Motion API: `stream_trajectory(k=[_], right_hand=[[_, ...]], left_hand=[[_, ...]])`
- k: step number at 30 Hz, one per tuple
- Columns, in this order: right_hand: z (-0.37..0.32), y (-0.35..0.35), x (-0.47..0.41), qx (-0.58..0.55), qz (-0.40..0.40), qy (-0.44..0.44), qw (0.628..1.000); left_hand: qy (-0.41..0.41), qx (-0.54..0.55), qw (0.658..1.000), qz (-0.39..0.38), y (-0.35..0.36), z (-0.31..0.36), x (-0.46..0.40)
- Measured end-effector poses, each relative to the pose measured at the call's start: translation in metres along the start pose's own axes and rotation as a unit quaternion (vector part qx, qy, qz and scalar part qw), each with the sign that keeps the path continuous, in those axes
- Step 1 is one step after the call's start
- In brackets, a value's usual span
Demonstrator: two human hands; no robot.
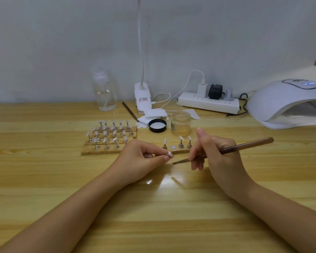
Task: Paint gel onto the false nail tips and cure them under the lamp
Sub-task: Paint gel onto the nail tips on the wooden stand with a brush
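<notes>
My left hand [142, 157] pinches a false nail tip [169, 153] on its small stand, just above the wooden table. My right hand [215, 154] holds a brown-handled gel brush [244, 146]; its dark bristle end points left, just below the tip. Behind my hands a wooden strip [179, 150] carries three more tips on metal stands. Further left, several wooden strips [102, 151] hold several tips on stands. An open glass gel jar [181, 125] stands behind them. The white curing lamp [288, 105] sits at the far right with its display lit.
The jar's black lid [157, 125] lies beside white wipes [154, 114]. A clear pump bottle [104, 92], a clip desk lamp [143, 95], a second brush [130, 111] and a power strip [208, 104] with plugs and cables line the wall.
</notes>
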State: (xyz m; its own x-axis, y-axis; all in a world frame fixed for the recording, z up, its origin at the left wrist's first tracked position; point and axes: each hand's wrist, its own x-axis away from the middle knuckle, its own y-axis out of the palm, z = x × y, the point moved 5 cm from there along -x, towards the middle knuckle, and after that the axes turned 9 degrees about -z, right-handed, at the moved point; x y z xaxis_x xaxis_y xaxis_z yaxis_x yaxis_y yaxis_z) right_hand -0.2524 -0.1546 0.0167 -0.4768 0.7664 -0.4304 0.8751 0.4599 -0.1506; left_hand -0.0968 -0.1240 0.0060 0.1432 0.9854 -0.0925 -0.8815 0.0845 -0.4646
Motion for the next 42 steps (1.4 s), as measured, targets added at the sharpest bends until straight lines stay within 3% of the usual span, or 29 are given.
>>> stream_trajectory(k=[23, 27, 42], right_hand=[[0.0018, 0.0025, -0.0015, 0.002, -0.036, 0.001, 0.999], [-0.0002, -0.0008, -0.0011, 0.006, 0.0, -0.016, 1.0], [-0.0016, -0.0021, 0.0001, -0.008, 0.018, -0.01, 1.0]], left_hand=[[0.009, -0.004, 1.0, 0.0, 0.0, -0.005, -0.0026], [0.01, 0.007, 1.0, 0.003, 0.0009, -0.0053, -0.0034], [0.002, 0.026, 1.0, 0.017, -0.0008, -0.0048, -0.0028]])
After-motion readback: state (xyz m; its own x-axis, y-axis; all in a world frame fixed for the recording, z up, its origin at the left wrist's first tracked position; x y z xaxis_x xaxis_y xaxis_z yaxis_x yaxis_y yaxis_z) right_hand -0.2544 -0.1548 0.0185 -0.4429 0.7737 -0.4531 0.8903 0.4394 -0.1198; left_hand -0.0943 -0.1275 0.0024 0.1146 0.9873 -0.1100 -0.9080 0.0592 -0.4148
